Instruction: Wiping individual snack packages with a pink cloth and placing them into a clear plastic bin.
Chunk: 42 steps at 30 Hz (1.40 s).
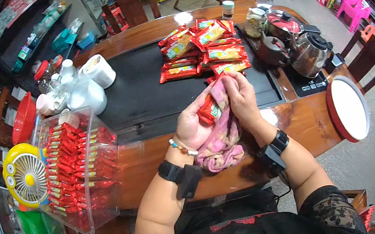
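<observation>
My left hand (pixel 192 121) holds a red snack packet (pixel 207 110) above the front edge of the black tea tray (pixel 132 100). Pressed over that packet is a pink patterned cloth (pixel 226 136), gripped by my right hand (pixel 241 95); its lower end hangs down to the wooden table. Just beyond my hands lies a pile of similar red packets (pixel 203 45), stacked in rough layers on the tray. To my left stands a clear plastic box (pixel 100 161) with many red packets (pixel 68 163) packed upright in rows.
A yellow fan (pixel 28 177) is beside the box. Behind it are a white tissue tub (pixel 100 72) and a red bowl (pixel 24 118). On the right sit a dark teapot (pixel 271 51), a glass kettle (pixel 309 54) and a round red-rimmed lid or tray (pixel 349 108) at the table edge.
</observation>
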Available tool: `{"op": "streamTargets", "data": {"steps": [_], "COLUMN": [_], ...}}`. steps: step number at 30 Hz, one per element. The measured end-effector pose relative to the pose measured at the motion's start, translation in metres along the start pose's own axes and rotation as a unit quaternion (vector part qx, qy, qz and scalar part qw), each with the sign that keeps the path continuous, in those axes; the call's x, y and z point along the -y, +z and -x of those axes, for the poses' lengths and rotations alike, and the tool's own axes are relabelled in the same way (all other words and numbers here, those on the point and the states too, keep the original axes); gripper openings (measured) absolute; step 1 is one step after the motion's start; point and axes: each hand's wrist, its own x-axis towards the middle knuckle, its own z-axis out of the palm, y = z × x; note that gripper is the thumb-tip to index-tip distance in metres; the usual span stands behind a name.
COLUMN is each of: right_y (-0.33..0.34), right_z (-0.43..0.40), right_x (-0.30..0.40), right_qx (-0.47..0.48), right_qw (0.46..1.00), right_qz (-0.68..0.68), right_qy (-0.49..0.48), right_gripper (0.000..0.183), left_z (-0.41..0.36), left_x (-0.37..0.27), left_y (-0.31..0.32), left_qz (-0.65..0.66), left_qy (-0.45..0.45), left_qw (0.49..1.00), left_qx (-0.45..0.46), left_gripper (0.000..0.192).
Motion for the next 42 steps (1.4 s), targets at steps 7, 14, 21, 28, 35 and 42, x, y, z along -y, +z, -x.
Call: {"op": "streamTargets", "data": {"steps": [7,14,21,28,35,42], "right_y": [-0.005,-0.005,-0.001,0.011,0.016,0.008], "right_z": [-0.002,0.003,0.003,0.01,0.018,0.007], "right_x": [0.004,-0.001,0.026,0.016,0.023,0.017], "right_qx": [0.007,0.006,-0.006,0.088,0.188,0.145], "right_qw": [0.968,0.998,0.95,0.984,0.973,0.966], "right_qz": [-0.197,0.038,-0.221,-0.11,-0.099,-0.174], "right_qy": [0.157,0.042,0.22,0.111,0.094,0.126], "right_gripper": [0.026,0.036,0.034,0.09,0.081,0.044], "left_z": [0.0,0.002,0.002,0.0,-0.001,-0.002], "left_x": [0.0,0.005,-0.003,-0.006,-0.013,-0.017], "left_y": [-0.007,-0.011,-0.01,-0.018,-0.022,-0.016], "left_qz": [-0.039,-0.287,-0.149,0.005,-0.025,-0.09], "left_qy": [-0.006,0.011,-0.02,0.031,0.087,0.097], "left_qw": [0.999,0.958,0.988,0.998,0.996,0.99], "left_qx": [0.023,0.019,0.029,0.051,0.01,-0.052], "left_gripper": [0.05,0.044,0.047,0.049,0.047,0.042]}}
